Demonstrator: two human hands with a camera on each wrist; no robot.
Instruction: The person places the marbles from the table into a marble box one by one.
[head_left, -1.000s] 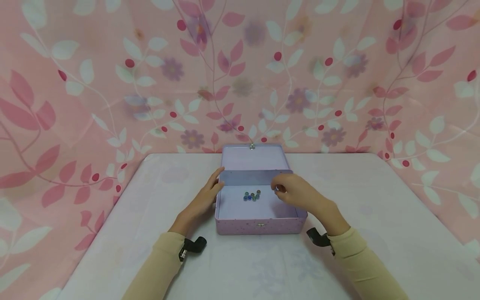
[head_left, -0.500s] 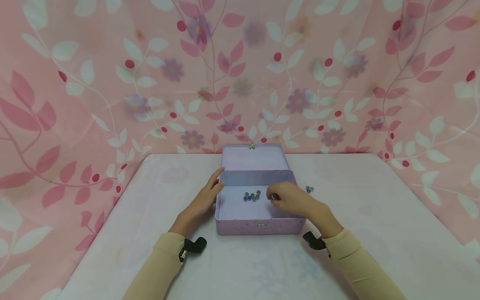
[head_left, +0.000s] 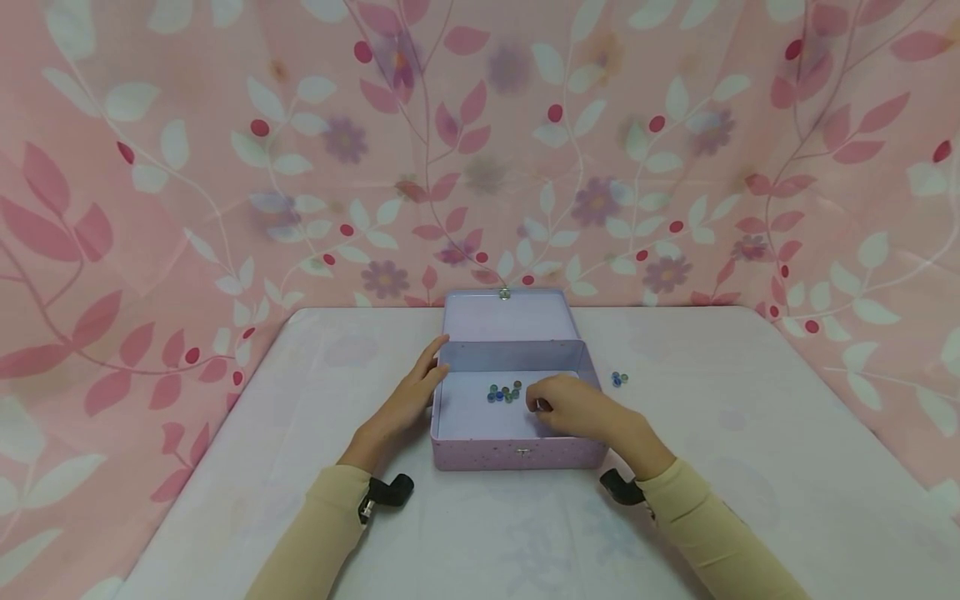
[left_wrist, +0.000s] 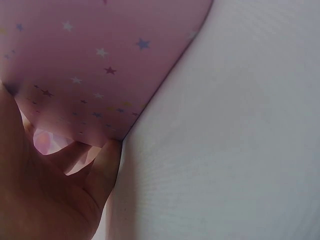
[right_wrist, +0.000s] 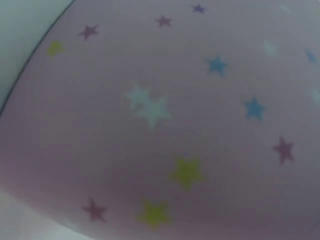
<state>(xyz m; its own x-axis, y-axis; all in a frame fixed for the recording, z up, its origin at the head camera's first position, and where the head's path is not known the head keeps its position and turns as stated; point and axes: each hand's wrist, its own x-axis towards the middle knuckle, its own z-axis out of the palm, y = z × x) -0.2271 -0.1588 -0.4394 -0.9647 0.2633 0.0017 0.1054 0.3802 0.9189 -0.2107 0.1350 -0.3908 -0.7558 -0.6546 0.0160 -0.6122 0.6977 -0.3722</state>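
Note:
A lilac tin box (head_left: 480, 454) with star prints and a small metal clasp stands on the table, its lid (head_left: 506, 315) tipped back. Several glass marbles (head_left: 504, 392) lie grouped on its floor. My left hand (head_left: 408, 396) holds the box by its left side near the back corner; the left wrist view shows fingers (left_wrist: 102, 167) bent at the edge of the starred wall. Inside the box, just right of the marbles, my right hand (head_left: 573, 407) is lowered with thumb and fingers pinched together. The marble in that pinch is now hidden by the fingers.
Three more marbles (head_left: 618, 378) rest on the white-covered table (head_left: 712, 400) beside the box's right wall. A pink floral curtain (head_left: 480, 167) hangs behind the table. Only the box's starred outer wall (right_wrist: 200, 130) fills most of the right wrist view.
My right hand has moved left and down into the box with a marble pinched in its fingers, uncovering the three marbles on the table. The left hand stays where it was.

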